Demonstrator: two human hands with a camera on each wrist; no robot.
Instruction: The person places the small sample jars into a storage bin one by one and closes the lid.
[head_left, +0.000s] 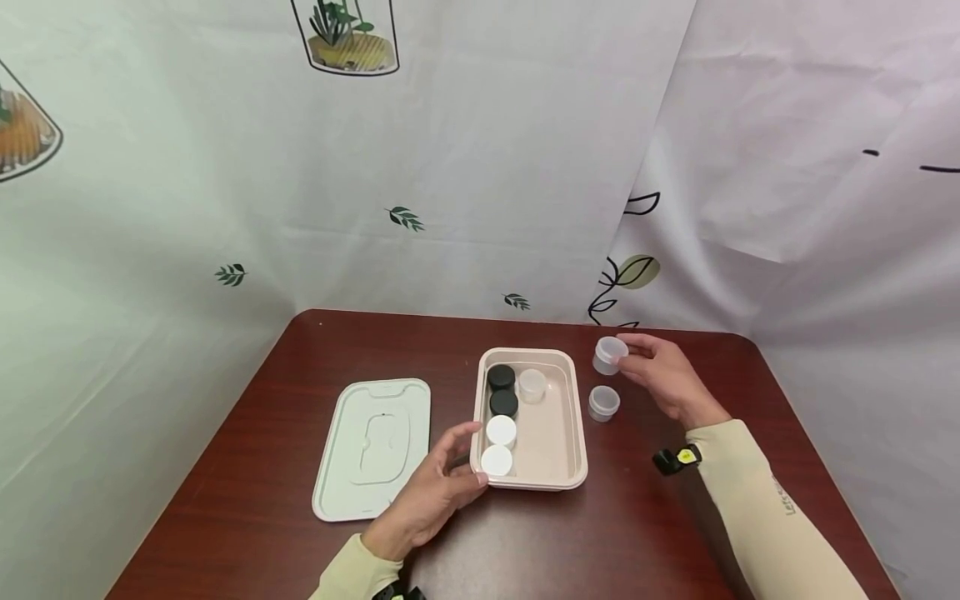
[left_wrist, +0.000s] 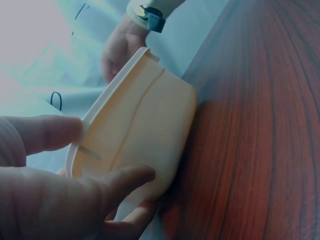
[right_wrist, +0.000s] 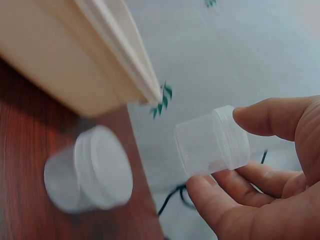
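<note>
My right hand (head_left: 667, 379) pinches a small clear plastic jar (head_left: 608, 357) between thumb and fingers. Held by its lid end in the right wrist view, that jar (right_wrist: 210, 142) is raised off the table. A second clear jar (head_left: 603, 403) stands on the table between the bin and my right hand. With thumb and fingers at its near left corner, my left hand (head_left: 435, 492) holds the cream plastic bin (head_left: 551, 442). Inside the bin, two black-lidded jars (head_left: 502, 390) and two white-lidded jars (head_left: 500, 446) line the left side. Another clear jar (head_left: 532, 386) sits beside the black ones.
To the left of the bin, a white rectangular lid (head_left: 375, 450) lies flat on the dark red wooden table (head_left: 247, 467). Behind the table hangs a pale cloth (head_left: 487, 167) printed with leaves and plants.
</note>
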